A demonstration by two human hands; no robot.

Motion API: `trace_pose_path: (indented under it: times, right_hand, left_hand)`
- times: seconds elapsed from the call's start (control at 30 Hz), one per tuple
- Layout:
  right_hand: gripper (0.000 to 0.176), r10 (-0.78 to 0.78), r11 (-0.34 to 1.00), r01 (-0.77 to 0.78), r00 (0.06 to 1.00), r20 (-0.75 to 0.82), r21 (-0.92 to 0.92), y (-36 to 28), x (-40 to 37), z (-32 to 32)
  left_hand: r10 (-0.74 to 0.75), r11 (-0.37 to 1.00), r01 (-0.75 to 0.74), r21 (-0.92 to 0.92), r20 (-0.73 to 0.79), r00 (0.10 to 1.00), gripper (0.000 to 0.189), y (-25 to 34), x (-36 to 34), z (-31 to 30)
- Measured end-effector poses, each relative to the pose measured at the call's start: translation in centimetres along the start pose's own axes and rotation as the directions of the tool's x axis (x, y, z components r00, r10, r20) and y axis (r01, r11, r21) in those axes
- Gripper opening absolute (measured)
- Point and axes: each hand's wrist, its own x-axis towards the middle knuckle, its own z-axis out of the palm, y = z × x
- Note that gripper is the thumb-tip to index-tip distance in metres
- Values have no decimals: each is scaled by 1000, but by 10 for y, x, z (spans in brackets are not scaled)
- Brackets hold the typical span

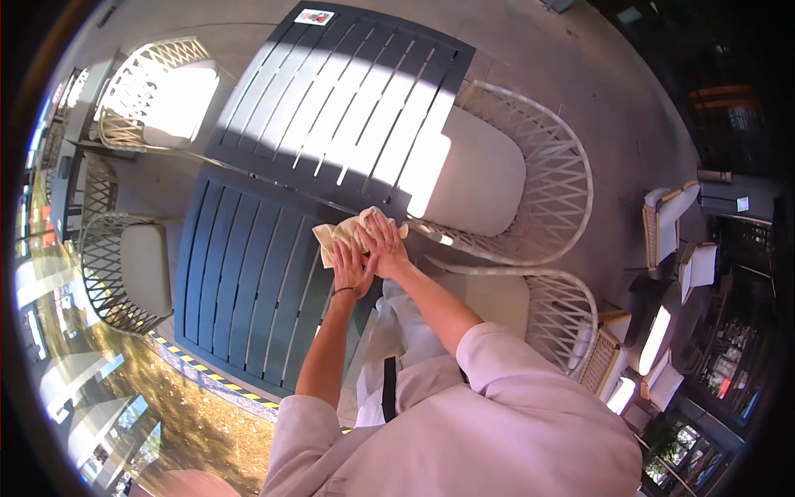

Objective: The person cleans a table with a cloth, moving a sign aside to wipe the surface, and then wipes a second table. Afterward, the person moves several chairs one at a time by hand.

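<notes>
A cream-coloured cloth (333, 235) lies bunched on the dark slatted table (248, 273), close to its right edge by the gap between two tables. On top of the cloth, my right hand (384, 243) presses down with its fingers stretched out. My left hand (351, 272) rests beside it, fingers spread over the cloth's near edge and almost touching the right hand. Neither hand's fingers wrap round the cloth. A dark band circles my left wrist. Part of the cloth is hidden under the hands.
A second slatted table (364, 91), partly in bright sun, stands just beyond, bearing a small card (314, 17). Cushioned woven chairs (484, 170) stand to the right, one (497, 302) close to my right arm. More chairs (142, 263) line the left. Yellow-black tape (215, 377) marks the floor.
</notes>
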Motion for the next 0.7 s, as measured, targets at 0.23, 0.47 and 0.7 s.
trace_pose_path:
  times: [0.23,0.47,0.7]
  right_hand:
    - [88,-52,985,80,983,176,-154,-13,-35,23]
    - [91,-12,976,69,964,265,-205,-13,-29,19]
    - [89,-29,979,92,947,321,-181,-11,-27,19]
  left_hand:
    - [-146,989,138,60,140,979,88,-19,-52,18]
    - [-70,996,64,56,108,992,89,-16,-54,5]
    - [-55,998,54,43,39,998,88,-11,-57,4]
